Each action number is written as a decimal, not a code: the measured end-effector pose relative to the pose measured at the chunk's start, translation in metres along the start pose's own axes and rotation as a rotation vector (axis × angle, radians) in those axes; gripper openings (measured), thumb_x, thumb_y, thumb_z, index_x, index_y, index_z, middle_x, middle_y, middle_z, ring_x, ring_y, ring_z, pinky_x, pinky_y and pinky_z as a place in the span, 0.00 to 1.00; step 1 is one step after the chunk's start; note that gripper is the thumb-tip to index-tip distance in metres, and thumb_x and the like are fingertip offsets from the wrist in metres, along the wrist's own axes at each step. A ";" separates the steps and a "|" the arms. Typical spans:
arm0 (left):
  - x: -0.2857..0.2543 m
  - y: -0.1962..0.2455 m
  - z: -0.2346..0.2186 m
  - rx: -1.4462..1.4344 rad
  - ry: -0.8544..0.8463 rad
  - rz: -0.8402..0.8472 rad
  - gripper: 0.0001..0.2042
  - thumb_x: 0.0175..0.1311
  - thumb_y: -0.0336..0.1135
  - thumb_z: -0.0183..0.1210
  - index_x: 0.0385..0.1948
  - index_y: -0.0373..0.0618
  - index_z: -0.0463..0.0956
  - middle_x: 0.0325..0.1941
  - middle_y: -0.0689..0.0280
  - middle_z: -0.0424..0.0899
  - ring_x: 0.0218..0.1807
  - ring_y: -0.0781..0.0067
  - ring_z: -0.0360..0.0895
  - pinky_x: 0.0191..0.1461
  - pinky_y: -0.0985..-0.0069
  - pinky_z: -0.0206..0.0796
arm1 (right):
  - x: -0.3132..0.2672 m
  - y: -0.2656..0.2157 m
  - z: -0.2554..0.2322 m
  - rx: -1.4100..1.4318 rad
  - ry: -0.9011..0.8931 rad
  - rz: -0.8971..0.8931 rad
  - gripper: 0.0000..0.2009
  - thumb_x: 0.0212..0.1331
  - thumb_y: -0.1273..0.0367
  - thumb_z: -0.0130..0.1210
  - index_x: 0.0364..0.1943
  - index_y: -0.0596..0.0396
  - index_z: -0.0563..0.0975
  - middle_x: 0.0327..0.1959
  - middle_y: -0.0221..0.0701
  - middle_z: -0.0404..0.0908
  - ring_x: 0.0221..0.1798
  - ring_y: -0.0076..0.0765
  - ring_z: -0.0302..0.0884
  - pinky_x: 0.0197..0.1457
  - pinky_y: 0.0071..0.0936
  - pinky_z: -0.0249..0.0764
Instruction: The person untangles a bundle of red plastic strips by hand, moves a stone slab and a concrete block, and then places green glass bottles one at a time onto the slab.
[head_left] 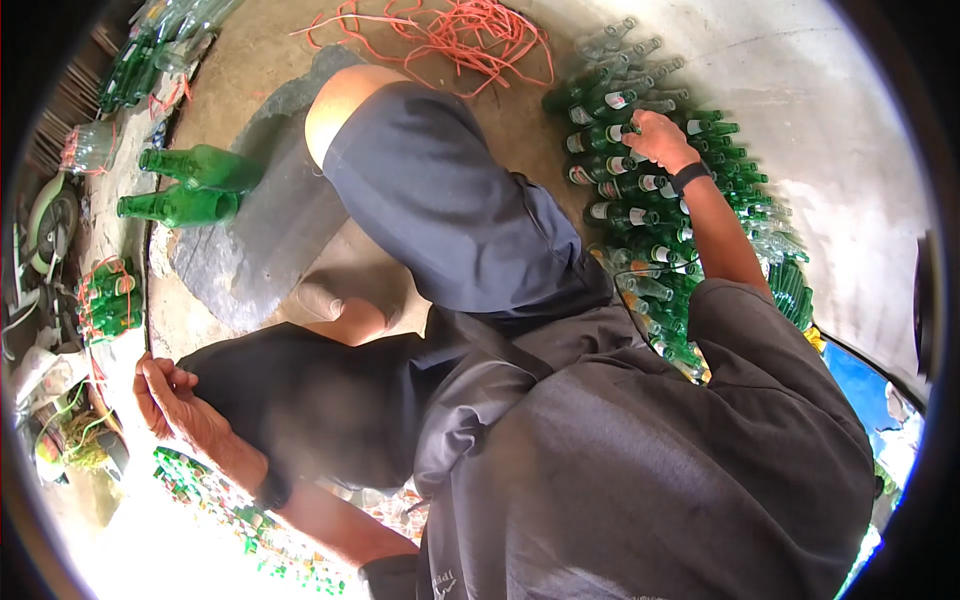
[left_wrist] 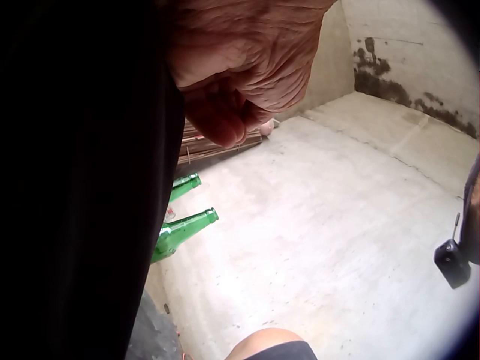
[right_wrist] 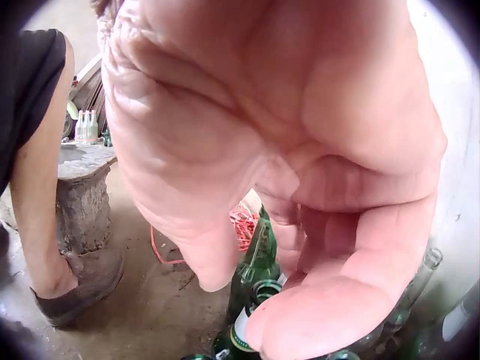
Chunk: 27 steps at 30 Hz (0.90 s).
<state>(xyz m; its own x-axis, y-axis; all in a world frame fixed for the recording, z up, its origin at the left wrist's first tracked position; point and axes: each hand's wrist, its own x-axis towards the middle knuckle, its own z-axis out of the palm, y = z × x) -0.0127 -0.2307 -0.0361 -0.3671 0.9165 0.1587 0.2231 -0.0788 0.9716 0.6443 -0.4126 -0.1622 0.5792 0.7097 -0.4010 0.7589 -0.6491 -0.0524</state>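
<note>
Reaches right hand [head_left: 660, 140] to green glass bottles [head_left: 608, 212] right of grey stone slab [head_left: 225, 272], can't tell if gripping. Holds left hand [head_left: 185, 412] apart, empty. Likely at grasp step; needs firm neck hold.

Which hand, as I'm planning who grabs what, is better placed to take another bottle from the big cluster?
Probably the right hand: it is over the clustered green bottles, fingers among their necks. The left hand is beside the left leg, away from that cluster.
</note>
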 end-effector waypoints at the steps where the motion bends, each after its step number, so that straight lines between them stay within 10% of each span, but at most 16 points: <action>1: 0.000 0.000 -0.001 -0.012 -0.009 0.004 0.09 0.69 0.35 0.60 0.41 0.39 0.79 0.28 0.69 0.76 0.27 0.82 0.66 0.33 0.84 0.58 | -0.001 0.000 0.001 -0.008 -0.003 0.018 0.18 0.57 0.60 0.64 0.40 0.62 0.75 0.25 0.42 0.80 0.20 0.41 0.79 0.23 0.38 0.75; 13: 0.003 -0.005 -0.004 -0.009 -0.003 0.003 0.10 0.69 0.36 0.61 0.43 0.38 0.79 0.30 0.69 0.78 0.28 0.82 0.68 0.33 0.83 0.60 | -0.035 -0.002 0.032 0.071 -0.148 -0.002 0.18 0.59 0.60 0.62 0.28 0.66 0.75 0.15 0.42 0.77 0.14 0.43 0.78 0.17 0.38 0.74; 21: 0.002 -0.008 -0.005 -0.022 -0.011 0.017 0.07 0.70 0.33 0.57 0.41 0.39 0.79 0.29 0.69 0.77 0.26 0.83 0.68 0.28 0.84 0.61 | -0.026 0.022 0.079 -0.091 0.191 -0.176 0.14 0.54 0.61 0.60 0.33 0.60 0.79 0.36 0.53 0.82 0.44 0.63 0.79 0.49 0.55 0.74; 27: -0.004 0.002 -0.001 -0.011 -0.044 0.046 0.08 0.70 0.30 0.59 0.43 0.34 0.80 0.27 0.66 0.79 0.25 0.83 0.72 0.27 0.84 0.65 | -0.034 -0.021 0.051 -0.128 0.113 -0.152 0.16 0.53 0.59 0.60 0.27 0.62 0.79 0.31 0.53 0.81 0.42 0.63 0.80 0.46 0.54 0.74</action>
<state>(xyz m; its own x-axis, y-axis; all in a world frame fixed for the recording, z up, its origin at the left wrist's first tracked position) -0.0113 -0.2351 -0.0346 -0.3164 0.9283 0.1952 0.2290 -0.1250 0.9654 0.5933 -0.4375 -0.1942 0.4791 0.8278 -0.2920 0.8677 -0.4969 0.0152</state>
